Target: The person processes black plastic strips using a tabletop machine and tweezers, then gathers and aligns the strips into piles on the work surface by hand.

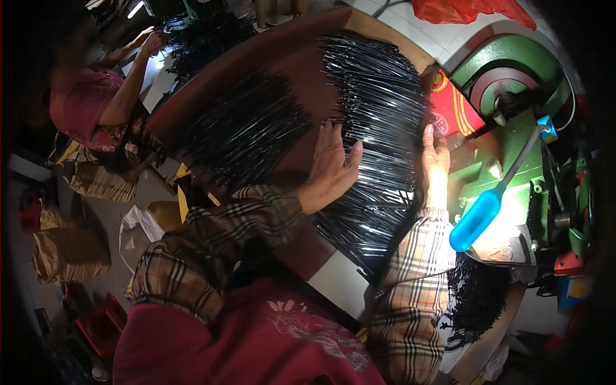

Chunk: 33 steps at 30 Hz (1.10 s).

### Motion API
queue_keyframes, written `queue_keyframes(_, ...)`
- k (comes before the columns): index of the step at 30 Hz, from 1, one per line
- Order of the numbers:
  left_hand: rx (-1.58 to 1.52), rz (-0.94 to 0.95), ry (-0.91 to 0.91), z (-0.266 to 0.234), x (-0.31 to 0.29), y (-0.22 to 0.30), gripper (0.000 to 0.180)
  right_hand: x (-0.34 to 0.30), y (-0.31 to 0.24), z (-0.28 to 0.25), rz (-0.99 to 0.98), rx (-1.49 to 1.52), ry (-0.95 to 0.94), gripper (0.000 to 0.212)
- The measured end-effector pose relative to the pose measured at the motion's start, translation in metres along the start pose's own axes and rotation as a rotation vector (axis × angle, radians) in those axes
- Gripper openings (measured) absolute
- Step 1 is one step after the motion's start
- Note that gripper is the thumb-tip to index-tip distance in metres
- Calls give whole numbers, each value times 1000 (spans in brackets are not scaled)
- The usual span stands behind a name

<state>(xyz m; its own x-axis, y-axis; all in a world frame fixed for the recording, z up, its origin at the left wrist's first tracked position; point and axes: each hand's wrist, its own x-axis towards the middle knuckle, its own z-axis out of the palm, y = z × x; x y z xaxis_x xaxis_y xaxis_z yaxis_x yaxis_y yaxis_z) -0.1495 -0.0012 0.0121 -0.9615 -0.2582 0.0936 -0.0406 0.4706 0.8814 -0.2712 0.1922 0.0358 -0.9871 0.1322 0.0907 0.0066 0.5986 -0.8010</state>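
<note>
A wide layer of thin, shiny black rods (378, 96) lies across the brown tabletop (305, 54), most of them running from left to right. My left hand (332, 163) rests against the left ends of the rods, its fingers stretched out and the thumb apart. At their right ends is my right hand (436, 154), fingers extended upward along the edge of the layer. Neither hand grips anything that I can see. A second bundle of similar black rods (247, 128) lies farther left on the same table.
On the right stands a green machine (523, 70) beside a red printed packet (452, 106). A blue-handled tool (478, 218) with a metal shaft is in front of it, under bright light. Another person (86, 106) works at the far left. Brown paper sacks (70, 253) are below.
</note>
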Motion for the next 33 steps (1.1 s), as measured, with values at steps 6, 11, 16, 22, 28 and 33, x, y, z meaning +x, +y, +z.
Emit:
queue_keyframes(6, 39, -21, 88, -5, 22, -1, 70, 1, 1, 2, -42, 24, 6, 76)
queue_keyframes(11, -201, -4, -25, -12, 28, 9, 66, 5, 7, 1, -45, 71, 14, 72)
queue_keyframes(16, 136, 45, 161, 2, 14, 23, 61, 8, 10, 4, -12, 185, -43, 72)
queue_keyframes(22, -104, 64, 196, -11, 34, 7, 57, 7, 10, 2, -37, 39, 64, 67)
queue_keyframes(28, -35, 10, 97, 5, 52, 14, 57, 12, 12, 6, -47, 1, 115, 66)
queue_keyframes(33, -159, 17, 89, 1, 41, 18, 55, 7, 9, 3, -62, 65, 82, 68)
